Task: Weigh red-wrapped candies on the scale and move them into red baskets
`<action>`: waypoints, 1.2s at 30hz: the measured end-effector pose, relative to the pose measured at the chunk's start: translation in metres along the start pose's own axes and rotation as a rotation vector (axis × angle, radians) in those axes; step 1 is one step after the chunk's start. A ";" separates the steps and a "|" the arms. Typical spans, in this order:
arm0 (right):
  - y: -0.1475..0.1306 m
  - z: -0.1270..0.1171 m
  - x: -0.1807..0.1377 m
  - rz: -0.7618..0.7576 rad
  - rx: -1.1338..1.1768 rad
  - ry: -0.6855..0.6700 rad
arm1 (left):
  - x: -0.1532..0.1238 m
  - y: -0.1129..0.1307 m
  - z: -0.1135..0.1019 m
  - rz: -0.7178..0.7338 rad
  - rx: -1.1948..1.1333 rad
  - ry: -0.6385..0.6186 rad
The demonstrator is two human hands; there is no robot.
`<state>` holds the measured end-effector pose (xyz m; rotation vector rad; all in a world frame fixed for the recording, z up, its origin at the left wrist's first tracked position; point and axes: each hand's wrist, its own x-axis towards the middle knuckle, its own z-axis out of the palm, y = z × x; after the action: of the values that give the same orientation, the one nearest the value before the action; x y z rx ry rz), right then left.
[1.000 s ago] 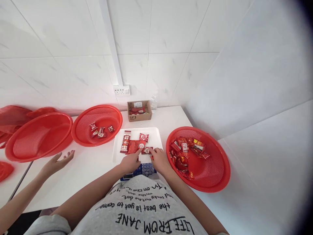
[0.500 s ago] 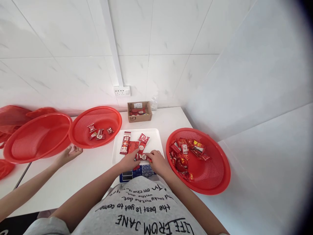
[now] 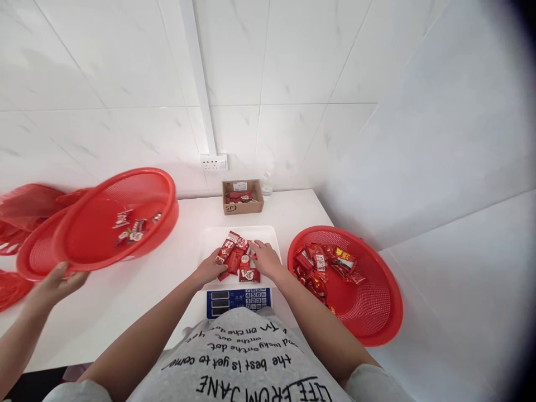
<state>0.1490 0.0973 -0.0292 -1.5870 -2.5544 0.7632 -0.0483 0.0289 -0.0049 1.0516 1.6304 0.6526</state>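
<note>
On the white tray (image 3: 268, 234) of a scale, my two hands close in on a small pile of red snack packets from opposite sides. My left hand (image 3: 209, 269) has its thumb and fingers on the near left edge of a long red packet (image 3: 228, 245), now tilted. At the right of the pile, the bent fingers of my right hand (image 3: 267, 259) press on small red packets (image 3: 243, 243), their tips partly hidden. A red packet with a white emblem (image 3: 249, 274) lies nearest me, above the scale's blue keypad (image 3: 238, 300).
Right of the scale stands a red basket (image 3: 377, 318) with many packets. Behind is a small cardboard box (image 3: 243, 208) of packets. At left, another person's hand (image 3: 62, 282) holds a tilted red basket (image 3: 161, 234) with several candies, over another red basket (image 3: 31, 254).
My hands have moved apart, drawing the packets closer together; the long packet has tilted and shifted right. The other person has lifted the candy basket leftward over the other basket.
</note>
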 end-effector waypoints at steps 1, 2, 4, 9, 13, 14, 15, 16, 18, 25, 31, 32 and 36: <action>-0.002 0.000 -0.001 -0.011 0.006 0.008 | 0.000 0.001 0.001 0.023 0.016 -0.005; -0.003 -0.001 -0.004 -0.015 0.015 0.022 | 0.000 0.001 0.002 0.035 0.035 -0.005; -0.003 -0.002 -0.014 -0.012 0.051 0.039 | -0.001 -0.001 0.001 0.023 0.078 0.001; 0.005 0.000 -0.040 -0.059 0.112 -0.072 | -0.002 -0.014 -0.006 -0.009 0.169 0.054; 0.006 0.005 -0.042 -0.025 0.039 -0.051 | -0.004 -0.020 -0.005 0.037 0.262 0.040; 0.006 0.006 -0.040 -0.007 0.023 -0.030 | -0.004 -0.019 -0.004 0.023 0.276 0.048; 0.006 0.006 -0.038 0.006 0.014 -0.006 | -0.004 -0.018 -0.003 0.010 0.284 0.061; 0.006 0.005 -0.036 0.016 0.010 0.020 | -0.004 -0.017 -0.003 0.001 0.287 0.074; 0.007 0.004 -0.033 0.029 0.035 0.074 | -0.005 -0.015 -0.002 -0.018 0.281 0.090; -0.005 0.006 -0.055 0.056 0.648 0.136 | -0.033 0.000 0.015 -0.043 0.044 -0.056; -0.022 0.016 -0.090 0.316 1.651 -0.203 | -0.064 0.017 0.046 0.155 -0.149 -0.404; -0.023 0.020 -0.094 0.324 1.750 -0.259 | -0.066 0.019 0.050 0.207 -0.142 -0.417; -0.021 0.031 -0.105 0.218 1.799 -0.424 | -0.068 0.018 0.060 0.331 0.055 -0.325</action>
<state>0.1724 -0.0119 -0.0245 -0.8861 -0.7042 2.4161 0.0192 -0.0273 0.0234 1.4058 1.2108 0.6156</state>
